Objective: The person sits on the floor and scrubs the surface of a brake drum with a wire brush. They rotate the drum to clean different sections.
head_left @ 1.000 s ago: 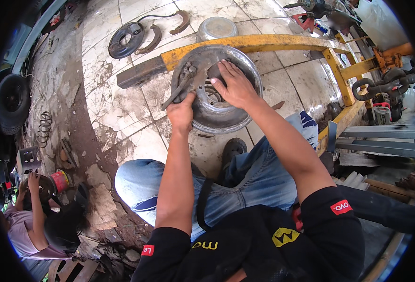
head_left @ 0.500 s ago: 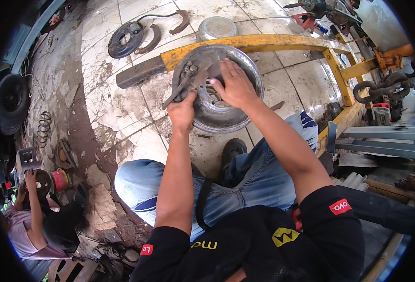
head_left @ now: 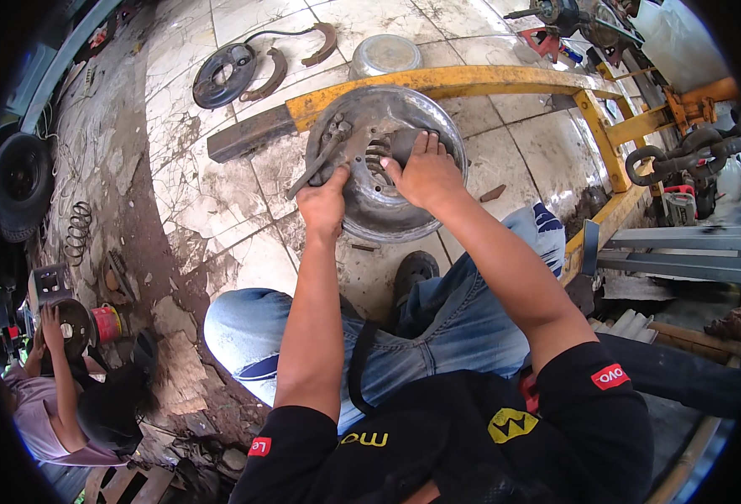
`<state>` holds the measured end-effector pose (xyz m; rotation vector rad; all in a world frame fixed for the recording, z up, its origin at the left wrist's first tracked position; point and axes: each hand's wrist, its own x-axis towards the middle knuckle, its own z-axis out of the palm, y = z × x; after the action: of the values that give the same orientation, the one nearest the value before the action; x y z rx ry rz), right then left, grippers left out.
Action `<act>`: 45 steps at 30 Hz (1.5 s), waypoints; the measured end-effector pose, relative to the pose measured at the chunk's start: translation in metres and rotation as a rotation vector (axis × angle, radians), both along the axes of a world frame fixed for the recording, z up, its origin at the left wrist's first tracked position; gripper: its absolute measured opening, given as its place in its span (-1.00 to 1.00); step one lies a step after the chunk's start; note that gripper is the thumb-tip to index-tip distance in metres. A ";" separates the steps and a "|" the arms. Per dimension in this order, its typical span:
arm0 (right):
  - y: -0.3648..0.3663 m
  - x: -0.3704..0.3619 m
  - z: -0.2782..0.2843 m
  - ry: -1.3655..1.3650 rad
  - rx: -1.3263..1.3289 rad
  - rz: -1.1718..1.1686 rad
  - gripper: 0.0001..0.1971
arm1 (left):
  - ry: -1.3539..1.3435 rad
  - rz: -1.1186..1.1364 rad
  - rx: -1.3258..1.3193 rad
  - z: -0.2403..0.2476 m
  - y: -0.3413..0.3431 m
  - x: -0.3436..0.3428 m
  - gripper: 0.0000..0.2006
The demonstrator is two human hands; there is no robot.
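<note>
Above the floor in front of my knees, a round, dished, grey metal brake plate [head_left: 425,220] is held tilted. My left hand [head_left: 322,202] is closed on its left edge, thumb on top, beside a dark rod with a lumpy end [head_left: 328,151]; whether that rod is fixed to the plate I cannot tell. My right hand [head_left: 431,172] lies with outstretched fingers on the plate's right inner face. Under its fingertips and thumb shows a dark flat patch [head_left: 403,144], perhaps a sheet or pad. A coil spring [head_left: 376,157] shows through the plate's middle opening.
A yellow metal frame [head_left: 471,80] crosses behind the plate. Beyond it lie a black backing plate [head_left: 224,76], curved brake shoes [head_left: 269,76] and a round metal pan [head_left: 385,55]. A heavy chain [head_left: 681,151] hangs right. Another person [head_left: 60,403] handles a round part at left.
My right hand has slid right and toward me across the plate, and the dark patch shifted with it. The spring in the middle opening shows more. My left hand keeps its hold.
</note>
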<state>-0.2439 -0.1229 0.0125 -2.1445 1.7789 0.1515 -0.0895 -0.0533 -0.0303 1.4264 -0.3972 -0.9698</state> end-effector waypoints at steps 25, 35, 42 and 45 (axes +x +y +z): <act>-0.023 -0.009 -0.027 -0.159 -0.158 0.051 -0.12 | -0.042 -0.057 0.042 0.002 -0.006 -0.009 -0.64; 0.044 -0.057 -0.018 -0.118 -0.058 0.285 -0.17 | 0.021 -0.169 0.102 0.001 -0.004 0.017 -0.53; 0.029 -0.051 -0.044 -0.203 -0.213 0.255 -0.20 | 0.184 -0.107 0.005 0.000 -0.003 0.013 -0.44; 0.010 -0.042 -0.045 -0.275 -0.227 0.191 -0.23 | 0.274 -0.063 0.046 -0.009 -0.003 0.010 -0.37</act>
<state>-0.2860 -0.1127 -0.0325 -2.3559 1.4956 -0.2992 -0.0799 -0.0568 -0.0398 1.3054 -0.2187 -1.2143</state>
